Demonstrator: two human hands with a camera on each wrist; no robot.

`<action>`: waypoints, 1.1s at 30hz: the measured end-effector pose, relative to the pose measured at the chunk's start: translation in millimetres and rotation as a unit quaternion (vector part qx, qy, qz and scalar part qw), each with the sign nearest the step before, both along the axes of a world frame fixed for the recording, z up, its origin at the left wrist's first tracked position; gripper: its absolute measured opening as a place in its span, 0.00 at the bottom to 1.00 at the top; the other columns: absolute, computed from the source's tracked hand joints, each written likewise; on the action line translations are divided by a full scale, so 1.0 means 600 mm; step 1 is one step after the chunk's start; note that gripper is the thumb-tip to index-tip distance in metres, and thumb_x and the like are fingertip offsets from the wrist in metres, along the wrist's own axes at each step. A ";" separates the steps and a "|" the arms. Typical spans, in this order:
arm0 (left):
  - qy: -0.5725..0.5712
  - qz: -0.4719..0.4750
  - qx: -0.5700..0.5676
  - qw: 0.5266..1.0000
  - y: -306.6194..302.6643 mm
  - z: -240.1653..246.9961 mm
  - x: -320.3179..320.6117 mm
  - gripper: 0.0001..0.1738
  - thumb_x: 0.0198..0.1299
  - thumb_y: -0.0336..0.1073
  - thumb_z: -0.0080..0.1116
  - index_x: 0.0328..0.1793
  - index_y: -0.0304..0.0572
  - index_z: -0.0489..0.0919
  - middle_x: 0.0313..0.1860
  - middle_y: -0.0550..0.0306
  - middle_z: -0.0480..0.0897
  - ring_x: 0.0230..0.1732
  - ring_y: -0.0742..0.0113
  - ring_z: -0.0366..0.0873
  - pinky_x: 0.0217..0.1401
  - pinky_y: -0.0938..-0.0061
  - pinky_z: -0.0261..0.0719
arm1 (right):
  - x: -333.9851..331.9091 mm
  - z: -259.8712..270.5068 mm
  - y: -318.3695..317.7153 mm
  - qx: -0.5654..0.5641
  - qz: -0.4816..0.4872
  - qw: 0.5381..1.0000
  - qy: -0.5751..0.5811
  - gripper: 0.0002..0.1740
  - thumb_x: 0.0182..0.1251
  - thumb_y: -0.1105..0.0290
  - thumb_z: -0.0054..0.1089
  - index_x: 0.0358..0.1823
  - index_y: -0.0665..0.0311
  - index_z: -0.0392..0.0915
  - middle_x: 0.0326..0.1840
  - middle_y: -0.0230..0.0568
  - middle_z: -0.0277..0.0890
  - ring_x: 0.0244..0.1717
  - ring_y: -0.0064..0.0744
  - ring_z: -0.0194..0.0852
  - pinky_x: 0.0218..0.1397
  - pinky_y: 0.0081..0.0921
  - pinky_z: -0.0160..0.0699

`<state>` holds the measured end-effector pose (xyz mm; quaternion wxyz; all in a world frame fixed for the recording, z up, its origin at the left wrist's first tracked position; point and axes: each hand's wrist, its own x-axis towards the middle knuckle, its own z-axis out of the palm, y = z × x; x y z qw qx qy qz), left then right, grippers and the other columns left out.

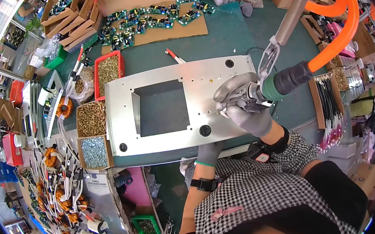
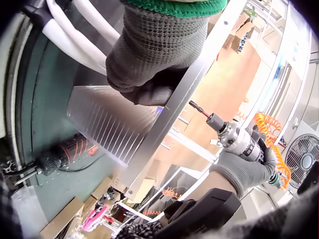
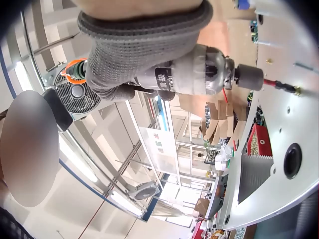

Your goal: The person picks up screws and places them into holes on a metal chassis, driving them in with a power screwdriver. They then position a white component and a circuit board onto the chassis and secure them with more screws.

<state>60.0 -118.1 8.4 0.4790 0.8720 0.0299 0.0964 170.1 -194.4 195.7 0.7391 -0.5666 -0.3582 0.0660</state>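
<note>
A silvery metal panel [image 1: 162, 143] with a rectangular cut-out lies on the bench. The right hand [image 1: 251, 120], in a grey glove, grips a pneumatic screwdriver [image 3: 192, 74]. Its bit meets a small brass-coloured fastener [image 3: 297, 90] on the panel face in the right wrist view. The left hand [image 1: 210, 151], gloved with a green cuff, is at the panel's front edge, its fingertips hidden from above. In the left wrist view that hand [image 2: 157, 55] curls its fingers against the panel's edge flange [image 2: 172, 109].
Boxes of brass screws [image 1: 91, 119] and silvery screws [image 1: 94, 152] stand left of the panel, beside a red bin [image 1: 121, 64]. Circuit boards [image 1: 158, 22] lie on cardboard behind. An orange hose [image 1: 334, 49] and spring hang at right. A box of black cables [image 1: 326, 96] stands further right.
</note>
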 end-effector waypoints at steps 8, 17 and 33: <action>-0.037 0.052 -0.115 0.991 -0.026 -0.082 0.020 0.18 0.51 0.31 0.58 0.51 0.39 0.76 0.47 0.46 0.79 0.50 0.49 0.77 0.54 0.61 0.75 | 0.001 -0.006 -0.001 -0.046 -0.021 0.998 -0.046 0.22 0.50 0.94 0.46 0.45 0.65 0.61 0.37 0.47 0.76 0.31 0.27 0.78 0.28 0.20 0.80; -0.048 0.036 -0.018 0.998 0.004 -0.009 0.003 0.19 0.52 0.31 0.56 0.52 0.38 0.75 0.50 0.46 0.77 0.52 0.49 0.75 0.55 0.59 0.73 | 0.001 -0.005 0.003 0.015 -0.003 1.000 -0.012 0.26 0.48 0.95 0.44 0.47 0.63 0.62 0.38 0.48 0.76 0.31 0.28 0.78 0.23 0.19 0.77; -0.075 0.049 0.152 0.984 0.009 -0.039 -0.007 0.16 0.52 0.34 0.61 0.48 0.42 0.76 0.44 0.51 0.78 0.47 0.52 0.76 0.49 0.58 0.74 | 0.001 -0.003 0.002 0.021 0.006 1.000 0.013 0.26 0.47 0.96 0.43 0.47 0.64 0.62 0.38 0.49 0.76 0.31 0.27 0.77 0.24 0.20 0.77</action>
